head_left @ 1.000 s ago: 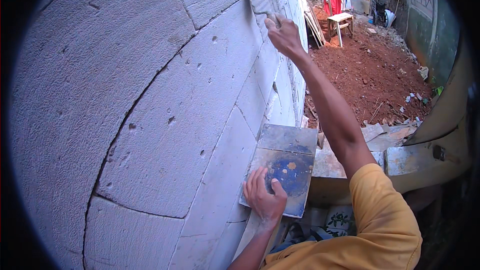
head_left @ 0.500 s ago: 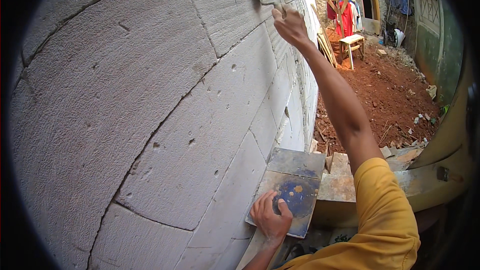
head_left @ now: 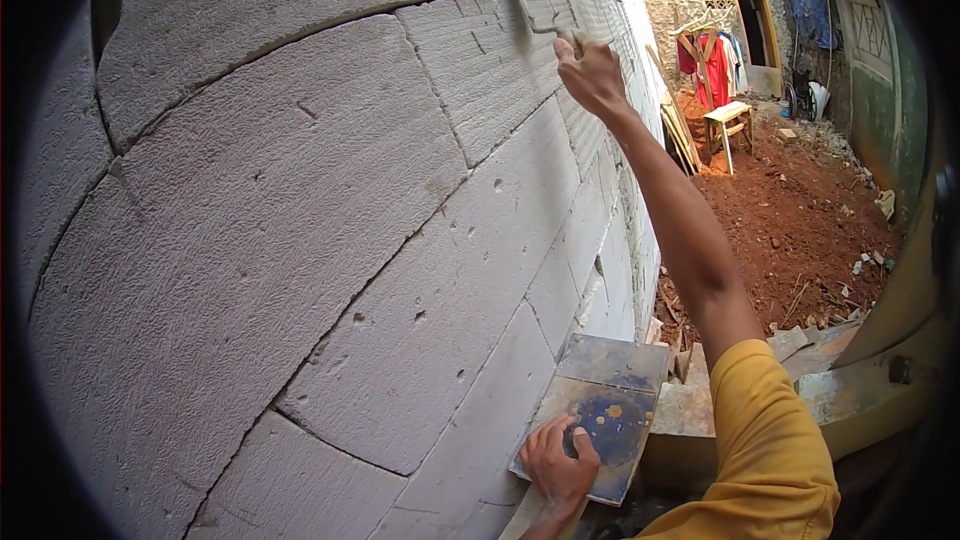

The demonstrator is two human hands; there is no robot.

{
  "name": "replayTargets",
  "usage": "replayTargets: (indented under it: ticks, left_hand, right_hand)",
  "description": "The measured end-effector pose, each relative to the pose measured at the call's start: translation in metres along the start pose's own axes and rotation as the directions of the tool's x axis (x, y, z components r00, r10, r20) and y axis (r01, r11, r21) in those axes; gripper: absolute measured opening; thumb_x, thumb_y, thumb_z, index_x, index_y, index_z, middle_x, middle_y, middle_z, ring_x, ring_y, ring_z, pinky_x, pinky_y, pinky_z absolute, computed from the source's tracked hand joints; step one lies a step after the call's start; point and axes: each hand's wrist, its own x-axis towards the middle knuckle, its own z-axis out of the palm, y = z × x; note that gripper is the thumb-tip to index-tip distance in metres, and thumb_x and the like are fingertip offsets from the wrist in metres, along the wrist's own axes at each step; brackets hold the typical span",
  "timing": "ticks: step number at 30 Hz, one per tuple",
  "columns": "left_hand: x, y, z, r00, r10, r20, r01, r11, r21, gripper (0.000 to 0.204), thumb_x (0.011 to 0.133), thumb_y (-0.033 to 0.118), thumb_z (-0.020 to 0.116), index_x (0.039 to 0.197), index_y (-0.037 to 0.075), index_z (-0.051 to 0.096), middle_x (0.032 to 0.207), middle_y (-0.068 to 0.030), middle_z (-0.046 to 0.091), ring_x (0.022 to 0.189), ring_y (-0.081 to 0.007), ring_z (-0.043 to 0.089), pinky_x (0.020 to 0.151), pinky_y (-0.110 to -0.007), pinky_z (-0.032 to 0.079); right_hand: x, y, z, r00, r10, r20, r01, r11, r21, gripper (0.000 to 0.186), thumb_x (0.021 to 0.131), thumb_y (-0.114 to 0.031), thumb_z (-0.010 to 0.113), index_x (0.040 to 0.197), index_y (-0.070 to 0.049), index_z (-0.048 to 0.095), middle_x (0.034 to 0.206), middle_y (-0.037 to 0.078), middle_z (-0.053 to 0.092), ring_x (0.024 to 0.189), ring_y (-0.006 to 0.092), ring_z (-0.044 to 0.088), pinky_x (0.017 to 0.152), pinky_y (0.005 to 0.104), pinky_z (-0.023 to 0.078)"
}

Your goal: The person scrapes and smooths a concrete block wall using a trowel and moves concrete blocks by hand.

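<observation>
Lying at 5 o'clock on a blue-stained panel (head_left: pixel 607 410), the person's left hand (head_left: pixel 560 460) has loosely bent fingers; whether they grip is unclear. At 1 o'clock, the right hand (head_left: pixel 590 77), fingers closed, holds a trowel (head_left: pixel 523 8) by its handle near the pale block wall (head_left: pixel 260 190). Beyond, at 2 o'clock, stands a wooden stool (head_left: pixel 727 112).

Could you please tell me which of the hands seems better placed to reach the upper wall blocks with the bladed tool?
Probably the right hand: it holds the bladed tool up near the upper wall blocks. The left hand is lower down, on the blue-stained board.
</observation>
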Motion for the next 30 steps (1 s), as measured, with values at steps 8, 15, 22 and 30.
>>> replayTargets:
  ticks: [8, 15, 22, 30]
  left_hand:
    - [0.000, 0.003, -0.001, 1.000, -0.010, -0.005, 0.011, 1.000, 0.018, 0.024, 0.088, 0.020, 0.069, 0.106, 0.006, 0.077, 0.113, -0.0091, 0.078, 0.111, -0.0308, 0.069, 0.103, -0.047, 0.047]
    - [0.002, 0.003, -0.002, 1.000, -0.007, -0.001, 0.007, 1.000, -0.023, 0.024, 0.089, 0.020, 0.069, 0.107, 0.007, 0.077, 0.114, -0.0098, 0.077, 0.114, -0.0308, 0.068, 0.105, -0.047, 0.045]
    - [0.001, 0.004, -0.004, 0.999, -0.048, 0.001, 0.048, 0.998, -0.042, 0.023, 0.090, 0.020, 0.068, 0.106, 0.006, 0.076, 0.116, -0.0102, 0.077, 0.113, -0.0312, 0.067, 0.107, -0.046, 0.044]
    - [0.004, 0.003, -0.005, 0.999, -0.050, -0.007, 0.050, 0.997, -0.056, 0.022, 0.091, 0.018, 0.068, 0.107, 0.006, 0.076, 0.115, -0.0103, 0.077, 0.113, -0.0312, 0.067, 0.107, -0.046, 0.044]
  right_hand:
    - [-0.020, -0.045, -0.023, 0.993, 0.097, 0.063, -0.092, 0.993, -0.070, 0.042, 0.105, -0.034, 0.056, 0.120, 0.002, 0.072, 0.090, 0.022, 0.076, 0.085, 0.0333, 0.075, 0.085, 0.0471, 0.058]
    - [-0.081, -0.048, -0.023, 0.995, -0.078, 0.070, 0.076, 0.997, 0.030, 0.037, 0.105, -0.028, 0.060, 0.130, -0.003, 0.070, 0.092, 0.020, 0.078, 0.083, 0.0360, 0.077, 0.084, 0.0473, 0.060]
    - [-0.107, -0.036, -0.017, 0.981, -0.194, 0.028, 0.192, 0.979, 0.064, 0.038, 0.106, -0.031, 0.060, 0.127, -0.001, 0.069, 0.085, 0.024, 0.075, 0.081, 0.0411, 0.075, 0.080, 0.0501, 0.057]
    - [-0.146, 0.012, -0.014, 0.993, -0.105, 0.052, 0.101, 0.993, 0.069, 0.033, 0.105, -0.031, 0.063, 0.118, -0.001, 0.069, 0.080, 0.023, 0.073, 0.073, 0.0392, 0.074, 0.072, 0.0480, 0.056]
